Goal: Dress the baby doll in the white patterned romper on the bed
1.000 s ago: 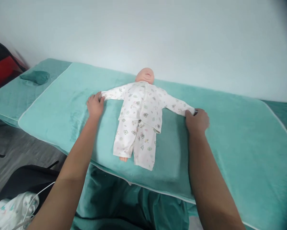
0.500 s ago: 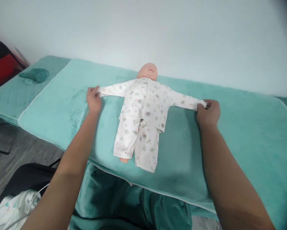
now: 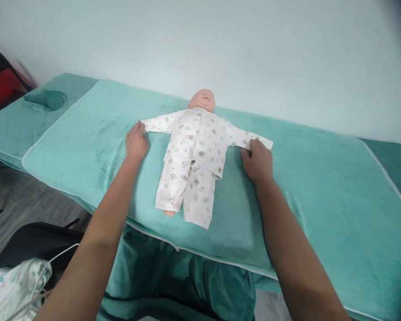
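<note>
A baby doll (image 3: 202, 99) lies on its back, its head toward the wall. It wears a white patterned shirt (image 3: 200, 133) and matching trousers (image 3: 196, 191); toes show from one trouser leg. Both sleeves are spread out sideways. At the cuff of the left-hand sleeve (image 3: 160, 123), my left hand (image 3: 136, 140) has its fingers closed over the fabric, their tips partly hidden. My right hand (image 3: 258, 160) rests with extended fingers on the right-hand sleeve (image 3: 242, 137), thumb apart. That sleeve's flat end reaches past my fingers.
A green padded cover (image 3: 86, 133) lies over the bed, which stands against a white wall (image 3: 254, 53). At the far left is a face hole (image 3: 48, 100). A black chair (image 3: 36, 240) holds a printed cloth (image 3: 19, 285) and a white cable (image 3: 58, 255) at lower left.
My right hand has let go of the right-hand cuff and moved inward onto the sleeve. My left hand stays at its cuff. The view has shifted slightly.
</note>
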Demonstrator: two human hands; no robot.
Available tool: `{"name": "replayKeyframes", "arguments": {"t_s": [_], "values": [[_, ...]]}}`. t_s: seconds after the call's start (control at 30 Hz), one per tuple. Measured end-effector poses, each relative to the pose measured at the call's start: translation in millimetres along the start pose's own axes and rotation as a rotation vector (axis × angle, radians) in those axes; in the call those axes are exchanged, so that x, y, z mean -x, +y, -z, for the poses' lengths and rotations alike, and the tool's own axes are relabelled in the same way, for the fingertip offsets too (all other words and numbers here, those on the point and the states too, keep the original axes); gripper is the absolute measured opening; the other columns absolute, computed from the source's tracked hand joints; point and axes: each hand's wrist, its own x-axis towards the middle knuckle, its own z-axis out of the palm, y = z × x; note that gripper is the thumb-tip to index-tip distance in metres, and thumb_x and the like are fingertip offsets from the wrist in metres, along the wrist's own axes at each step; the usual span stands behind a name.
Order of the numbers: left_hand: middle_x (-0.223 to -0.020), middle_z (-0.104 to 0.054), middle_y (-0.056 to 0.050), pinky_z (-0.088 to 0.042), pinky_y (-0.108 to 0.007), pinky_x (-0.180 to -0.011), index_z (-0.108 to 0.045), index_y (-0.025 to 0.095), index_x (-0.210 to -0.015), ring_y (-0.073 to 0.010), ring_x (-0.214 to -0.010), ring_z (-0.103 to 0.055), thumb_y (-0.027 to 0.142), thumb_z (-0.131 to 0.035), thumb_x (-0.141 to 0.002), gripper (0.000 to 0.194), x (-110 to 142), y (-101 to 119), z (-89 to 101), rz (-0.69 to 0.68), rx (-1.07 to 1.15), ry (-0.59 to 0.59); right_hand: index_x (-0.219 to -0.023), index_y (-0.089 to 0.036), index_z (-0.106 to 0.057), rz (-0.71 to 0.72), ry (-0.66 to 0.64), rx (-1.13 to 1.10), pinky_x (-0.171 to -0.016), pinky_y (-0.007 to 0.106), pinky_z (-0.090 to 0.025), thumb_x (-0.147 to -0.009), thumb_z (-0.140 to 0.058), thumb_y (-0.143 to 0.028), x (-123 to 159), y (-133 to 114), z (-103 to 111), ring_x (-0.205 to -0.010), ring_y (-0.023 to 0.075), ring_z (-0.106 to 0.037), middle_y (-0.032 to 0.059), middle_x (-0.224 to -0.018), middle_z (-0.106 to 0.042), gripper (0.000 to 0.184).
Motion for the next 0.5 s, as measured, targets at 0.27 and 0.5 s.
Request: {"name": "replayKeyframes", "arguments": {"t_s": [0.27,0.5], "values": [[-0.152,-0.058,-0.011,-0.026,-0.052,-0.128,-0.057,0.023,-0.143,-0.0266,-0.145,-0.05,0.036,-0.042,-0.101,0.047,131.1,37.1,27.5,-0.015,0.175,-0.028,-0.145,-0.018,-0.053,0.1,0.071,-0.398,-0.123,0.056,-0.035,-0.097,-0.053,-0.047,77.8,-67.3,17.4,-0.151,0.0303,-0.039,0.0185,-0.16,-0.045,0.056],[-0.143,-0.064,-0.003,-0.025,-0.052,-0.131,-0.058,0.038,-0.139,-0.0226,-0.141,-0.054,0.026,-0.042,-0.098,0.046,268.3,44.3,48.1,-0.067,0.383,-0.139,-0.134,-0.031,-0.058,0.095,0.117,-0.804,-0.115,0.057,-0.044,-0.096,-0.061,-0.036,201.0,-139.8,43.0,-0.137,0.0285,-0.054,0.0109,-0.146,-0.057,0.038]]}}
